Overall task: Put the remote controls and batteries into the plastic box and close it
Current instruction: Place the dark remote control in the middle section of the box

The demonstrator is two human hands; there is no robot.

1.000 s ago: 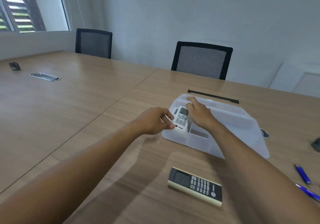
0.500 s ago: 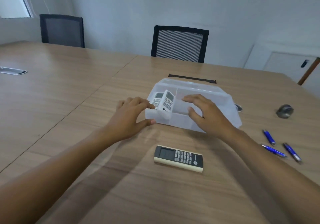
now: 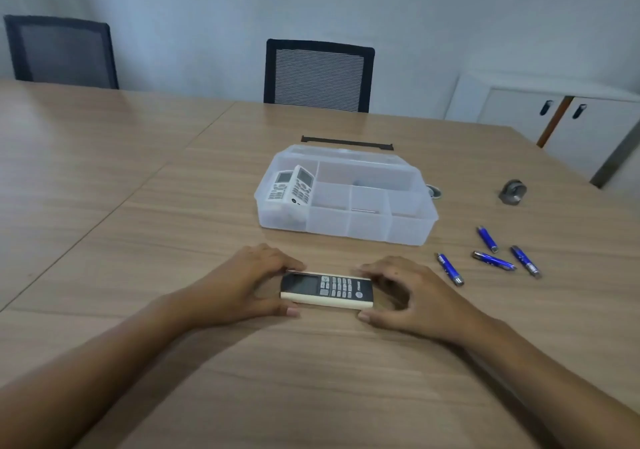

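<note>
Both hands have dropped from the plastic box (image 3: 346, 195) to frame the black-faced remote (image 3: 326, 290) at lower centre, left hand (image 3: 249, 284) and right hand (image 3: 412, 296) cupping its ends, so I'd pinch evenly, lift it level, clearing the rim.

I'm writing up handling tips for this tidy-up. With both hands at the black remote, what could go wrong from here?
The left compartment of the plastic box already holds two white remotes, so the long black remote may not fit there. The other cells look shorter than it. The four blue batteries lie loose and could roll if knocked.
</note>
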